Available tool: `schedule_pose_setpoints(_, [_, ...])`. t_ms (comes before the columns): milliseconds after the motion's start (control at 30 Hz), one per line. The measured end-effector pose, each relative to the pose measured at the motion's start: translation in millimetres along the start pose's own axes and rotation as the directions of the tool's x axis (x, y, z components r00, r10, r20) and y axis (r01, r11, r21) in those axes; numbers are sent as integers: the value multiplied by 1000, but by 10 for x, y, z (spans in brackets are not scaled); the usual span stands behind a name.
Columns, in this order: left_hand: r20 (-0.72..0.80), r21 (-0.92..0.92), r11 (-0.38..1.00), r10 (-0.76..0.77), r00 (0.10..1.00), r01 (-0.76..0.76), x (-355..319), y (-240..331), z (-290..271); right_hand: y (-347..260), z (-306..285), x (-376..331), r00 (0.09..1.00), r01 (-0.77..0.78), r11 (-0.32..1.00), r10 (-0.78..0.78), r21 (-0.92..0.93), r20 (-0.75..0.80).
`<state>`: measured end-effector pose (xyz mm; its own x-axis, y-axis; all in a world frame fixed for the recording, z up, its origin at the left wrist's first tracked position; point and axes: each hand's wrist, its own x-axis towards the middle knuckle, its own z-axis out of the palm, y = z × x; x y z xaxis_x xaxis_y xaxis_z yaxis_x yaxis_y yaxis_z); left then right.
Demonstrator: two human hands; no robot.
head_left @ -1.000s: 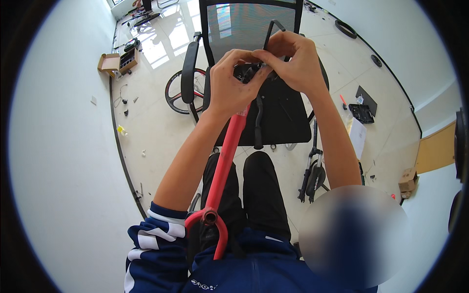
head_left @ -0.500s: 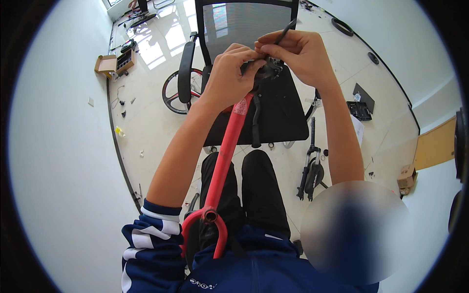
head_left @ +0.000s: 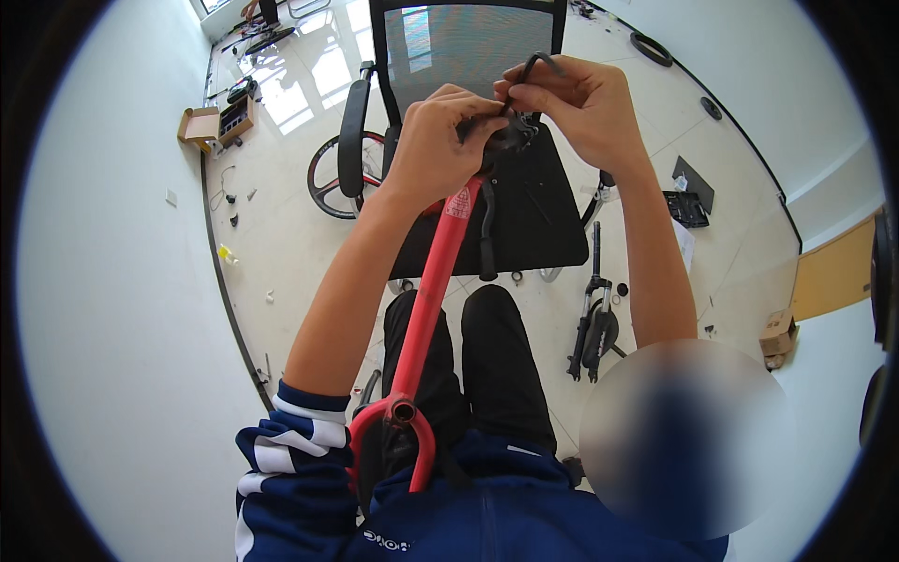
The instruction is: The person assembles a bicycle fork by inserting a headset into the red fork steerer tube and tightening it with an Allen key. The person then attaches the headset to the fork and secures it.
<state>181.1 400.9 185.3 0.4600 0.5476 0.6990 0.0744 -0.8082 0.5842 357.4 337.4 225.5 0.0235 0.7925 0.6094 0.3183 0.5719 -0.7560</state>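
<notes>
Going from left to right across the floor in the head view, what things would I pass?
Cardboard box → spoked wheel → black office chair, with the red bike frame held above its seat → black suspension fork → dark tool case → small cardboard box.

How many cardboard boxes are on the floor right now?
2: one open cardboard box at upper left by the wall, one small box at right near the yellow panel. Others may be hidden.
</notes>
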Motion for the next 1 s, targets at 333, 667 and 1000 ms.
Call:
schedule_pose_setpoints(333, [-42, -120, 992, -47, 998, 42, 45, 93, 103, 76, 154, -125, 950, -12, 984, -45, -180, -309])
schedule_pose_setpoints(667, [114, -47, 998, 36, 993, -31, 108, 70, -17, -68, 32, -107, 996, 12, 1000, -10, 19, -88])
schedule_pose_setpoints(1000, [54, -205, 979, -5, 999, 16, -17, 25, 54, -100, 35, -72, 999, -15, 998, 12, 58, 48])
